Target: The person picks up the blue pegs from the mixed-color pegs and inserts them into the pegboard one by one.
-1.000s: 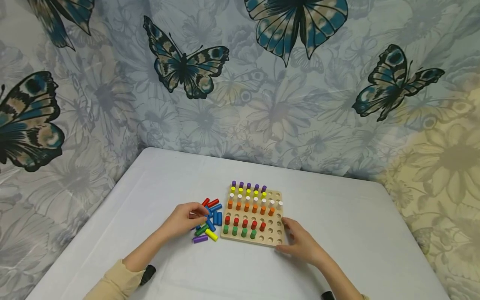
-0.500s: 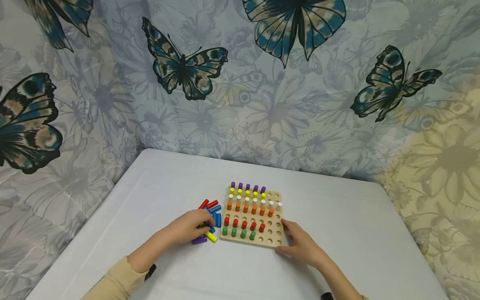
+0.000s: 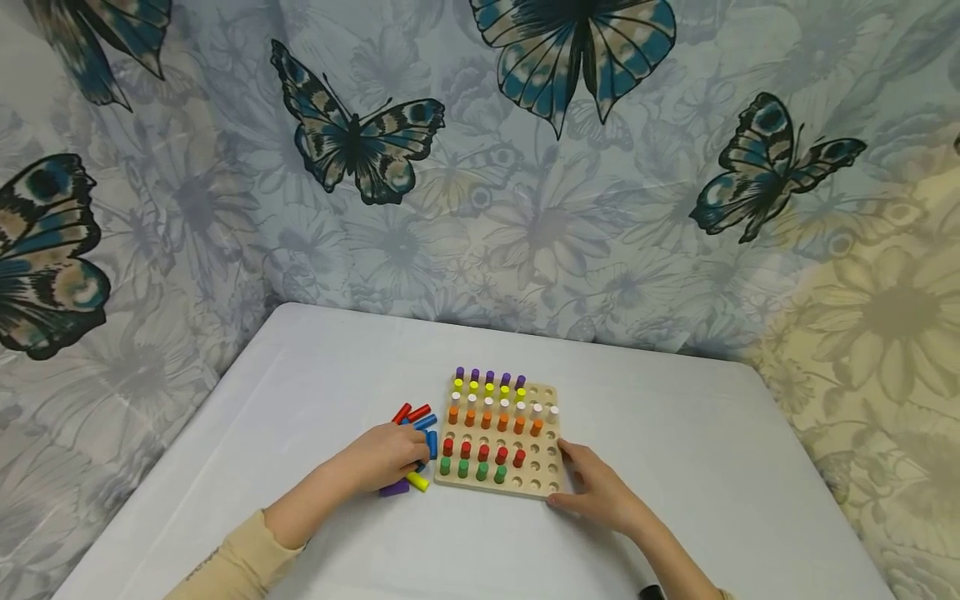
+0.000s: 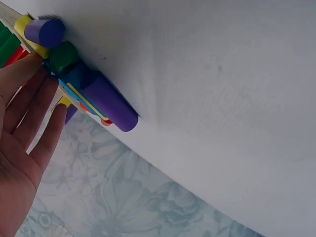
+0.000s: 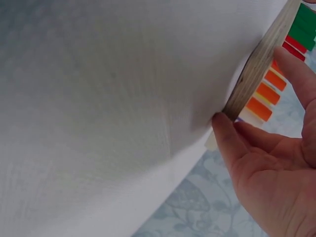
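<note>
A wooden pegboard stands on the table with rows of upright purple, yellow, white, orange, red and green pegs. At its left lies a loose heap of pegs, among them a blue peg, a yellow peg and a purple peg. My left hand reaches into this heap, fingers fairly straight and fingertips at the pegs; the head view hides what lies under them. A green peg is beside those fingertips. My right hand holds the board at its near right corner, thumb and fingers apart on its edges.
A white cloth covers the table. Behind it rises a backdrop printed with flowers and large butterflies. Two red pegs lie at the far side of the heap. Several holes at the board's right side hold no peg.
My left hand has come down from above the heap and moved slightly right into it, covering more pegs. The right hand stays at the board. The whole head view has shifted slightly.
</note>
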`<state>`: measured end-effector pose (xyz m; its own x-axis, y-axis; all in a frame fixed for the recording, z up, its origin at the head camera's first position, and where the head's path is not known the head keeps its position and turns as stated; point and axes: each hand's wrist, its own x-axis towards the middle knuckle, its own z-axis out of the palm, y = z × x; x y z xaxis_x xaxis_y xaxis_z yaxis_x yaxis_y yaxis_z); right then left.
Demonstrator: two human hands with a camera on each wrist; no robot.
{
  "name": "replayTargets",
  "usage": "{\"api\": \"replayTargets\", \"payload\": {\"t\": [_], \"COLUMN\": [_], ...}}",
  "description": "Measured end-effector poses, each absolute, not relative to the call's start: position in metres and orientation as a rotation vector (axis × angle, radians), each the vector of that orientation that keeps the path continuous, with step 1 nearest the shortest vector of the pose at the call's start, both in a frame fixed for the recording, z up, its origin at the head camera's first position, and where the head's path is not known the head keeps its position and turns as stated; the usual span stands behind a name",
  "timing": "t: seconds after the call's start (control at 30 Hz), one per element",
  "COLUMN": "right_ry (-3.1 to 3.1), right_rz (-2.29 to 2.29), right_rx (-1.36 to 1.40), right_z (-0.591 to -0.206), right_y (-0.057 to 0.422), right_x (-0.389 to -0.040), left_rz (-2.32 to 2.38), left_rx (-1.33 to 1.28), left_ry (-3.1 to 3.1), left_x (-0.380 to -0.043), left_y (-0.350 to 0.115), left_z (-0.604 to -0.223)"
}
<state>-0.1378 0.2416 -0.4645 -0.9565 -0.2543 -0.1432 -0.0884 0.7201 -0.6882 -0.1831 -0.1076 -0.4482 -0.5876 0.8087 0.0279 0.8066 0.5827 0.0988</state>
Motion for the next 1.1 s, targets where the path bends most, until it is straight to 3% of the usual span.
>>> {"api": "replayTargets", "payload": {"t": [0.63,1.1], "right_ry": [2.700,2.728], "right_rz": [-1.042,-1.034], "right_rx": [-0.242,-0.225], "right_z": [-0.465,-0.466], "right_y": [0.238,0.240], "right_x": [-0.136,-0.137], "left_rz": [-0.131,0.269], "left_rx": [1.522,1.538], "left_ry": [2.775,2.778], "left_x": [-0.181,-0.184], "left_y": [-0.107,-0.120], "left_z": [-0.453,-0.451]}}
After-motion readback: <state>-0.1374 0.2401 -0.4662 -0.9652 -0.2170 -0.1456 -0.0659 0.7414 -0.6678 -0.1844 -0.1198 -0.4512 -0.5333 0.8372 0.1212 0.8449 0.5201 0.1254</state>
